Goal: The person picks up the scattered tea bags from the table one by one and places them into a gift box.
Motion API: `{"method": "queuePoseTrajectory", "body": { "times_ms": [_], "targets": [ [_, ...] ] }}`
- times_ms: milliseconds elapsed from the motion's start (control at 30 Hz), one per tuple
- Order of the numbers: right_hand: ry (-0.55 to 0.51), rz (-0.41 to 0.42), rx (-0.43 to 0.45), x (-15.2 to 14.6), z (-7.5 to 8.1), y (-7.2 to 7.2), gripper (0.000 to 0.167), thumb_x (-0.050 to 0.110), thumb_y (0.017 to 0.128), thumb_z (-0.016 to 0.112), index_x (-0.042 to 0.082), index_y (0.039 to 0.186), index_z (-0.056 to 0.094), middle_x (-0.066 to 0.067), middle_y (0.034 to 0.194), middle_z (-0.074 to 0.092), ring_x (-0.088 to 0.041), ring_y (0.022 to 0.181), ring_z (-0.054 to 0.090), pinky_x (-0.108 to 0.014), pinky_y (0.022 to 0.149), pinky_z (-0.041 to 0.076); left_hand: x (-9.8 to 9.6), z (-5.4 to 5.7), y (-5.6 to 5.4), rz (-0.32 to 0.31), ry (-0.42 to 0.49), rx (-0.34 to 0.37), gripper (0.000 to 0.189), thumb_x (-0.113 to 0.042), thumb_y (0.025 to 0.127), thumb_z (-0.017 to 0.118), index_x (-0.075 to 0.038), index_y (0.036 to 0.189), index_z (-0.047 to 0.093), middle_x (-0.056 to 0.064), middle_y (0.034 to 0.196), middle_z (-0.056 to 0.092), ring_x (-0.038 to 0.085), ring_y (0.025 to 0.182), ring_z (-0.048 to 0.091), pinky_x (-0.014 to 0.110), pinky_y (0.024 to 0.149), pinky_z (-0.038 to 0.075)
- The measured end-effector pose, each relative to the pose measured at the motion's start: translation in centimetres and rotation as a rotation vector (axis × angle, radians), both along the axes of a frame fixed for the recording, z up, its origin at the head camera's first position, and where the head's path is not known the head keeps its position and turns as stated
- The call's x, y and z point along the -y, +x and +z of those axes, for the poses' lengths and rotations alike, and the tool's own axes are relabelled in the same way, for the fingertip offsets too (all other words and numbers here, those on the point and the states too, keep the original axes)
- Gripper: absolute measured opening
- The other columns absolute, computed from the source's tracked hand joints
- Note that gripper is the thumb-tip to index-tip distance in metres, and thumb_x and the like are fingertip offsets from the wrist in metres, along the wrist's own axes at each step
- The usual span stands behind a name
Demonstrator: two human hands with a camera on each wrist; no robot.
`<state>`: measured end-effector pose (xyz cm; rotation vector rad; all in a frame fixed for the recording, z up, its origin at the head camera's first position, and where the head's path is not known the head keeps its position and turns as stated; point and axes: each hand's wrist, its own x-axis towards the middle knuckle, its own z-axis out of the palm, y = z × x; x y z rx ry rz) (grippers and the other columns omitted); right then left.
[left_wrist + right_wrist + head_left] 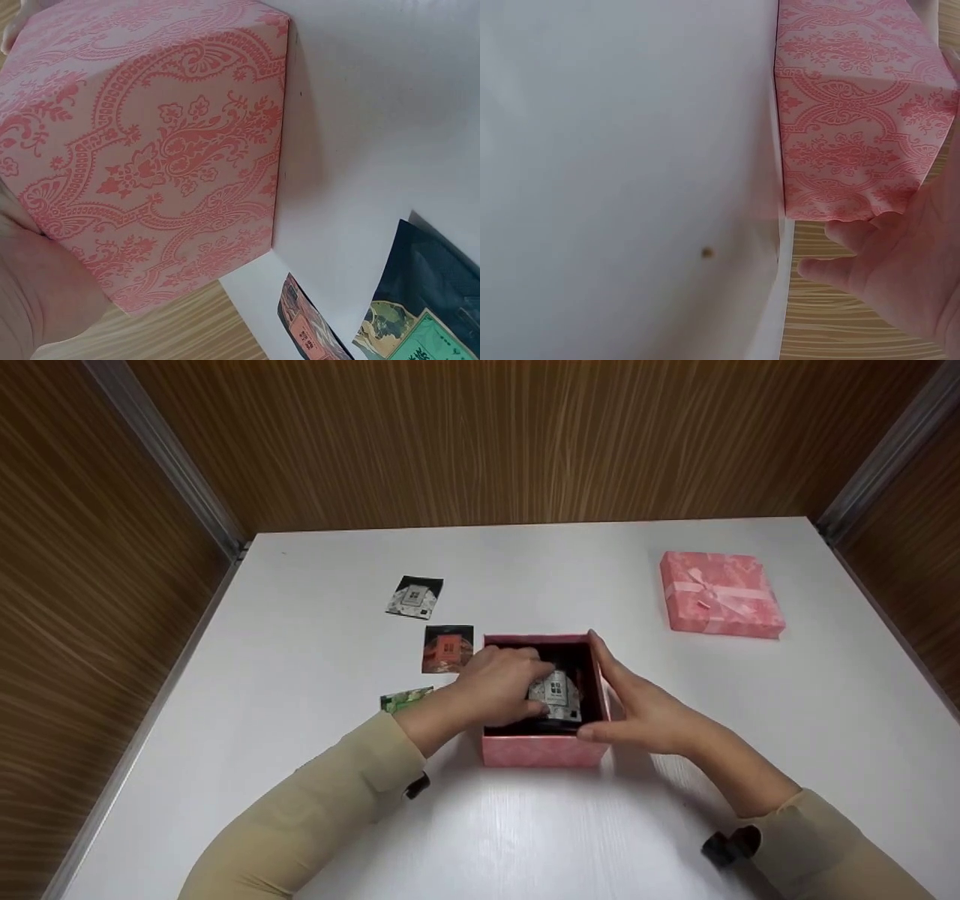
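Observation:
A pink patterned gift box [544,751] stands without its lid on the white table. My left hand [499,682] reaches over its left wall. Thumb and fingers meet the left edge of a black sachet with a grey label [559,697] inside; other fingertips are hidden. My right hand [645,712] holds the box from the right, thumb at the front corner and fingers along the outer wall to the back corner. In the left wrist view, the left hand [45,292] bends over the rim. The right wrist view shows the right hand [900,270] against the box's outer side.
Left of the box lie a red-labelled sachet [448,649], a black and white sachet [415,597] farther back, and a green sachet [405,699] partly behind the left forearm. A pink lid with a ribbon bow [724,594] lies at the back right. Wood-grain panels [487,442] border the table.

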<state>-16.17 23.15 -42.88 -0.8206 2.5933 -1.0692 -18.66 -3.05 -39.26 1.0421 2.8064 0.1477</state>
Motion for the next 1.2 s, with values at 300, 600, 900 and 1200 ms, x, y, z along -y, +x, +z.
{"method": "queuePoseTrajectory", "body": {
  "times_ms": [300,600,900,1200],
  "targets": [
    [-0.006,0.002,-0.007,0.0,0.2,0.0,0.124,0.046,0.089,0.083,0.021,0.172,-0.005,-0.012,0.176,0.012,-0.036,0.158,0.023,-0.061,0.122,0.026,-0.3,0.3,0.1,0.001,-0.058,-0.005,0.065,-0.05,0.097,0.075,-0.021,0.153,0.059,0.002,0.135,0.066,0.024,0.116,0.065,0.044,0.096,0.05],
    [-0.035,0.014,-0.018,0.0,0.0,-0.1,0.122,0.044,0.089,0.083,0.018,0.172,-0.003,-0.013,0.176,0.014,-0.037,0.157,0.024,-0.064,0.121,0.025,-0.5,0.4,0.2,0.011,-0.093,-0.017,0.068,-0.051,0.098,0.073,-0.023,0.157,0.054,0.006,0.122,0.068,0.022,0.11,0.062,0.043,0.092,0.051],
    [-0.033,0.009,-0.02,-0.2,-0.1,-0.2,0.122,0.044,0.089,0.083,0.018,0.172,-0.003,-0.014,0.175,0.017,-0.038,0.156,0.027,-0.064,0.121,0.028,-0.1,0.4,0.0,-0.01,0.005,-0.039,0.062,-0.044,0.102,0.069,-0.016,0.156,0.055,0.013,0.123,0.069,0.027,0.11,0.065,0.046,0.095,0.053],
    [-0.043,0.012,-0.018,0.0,-0.2,-0.2,0.123,0.044,0.088,0.084,0.02,0.172,-0.003,-0.013,0.175,0.02,-0.038,0.156,0.029,-0.064,0.12,0.029,1.7,0.4,0.0,-0.006,0.397,0.032,0.05,-0.029,0.105,0.069,-0.009,0.15,0.061,0.015,0.13,0.068,0.028,0.114,0.067,0.044,0.098,0.054]
  ]
}}
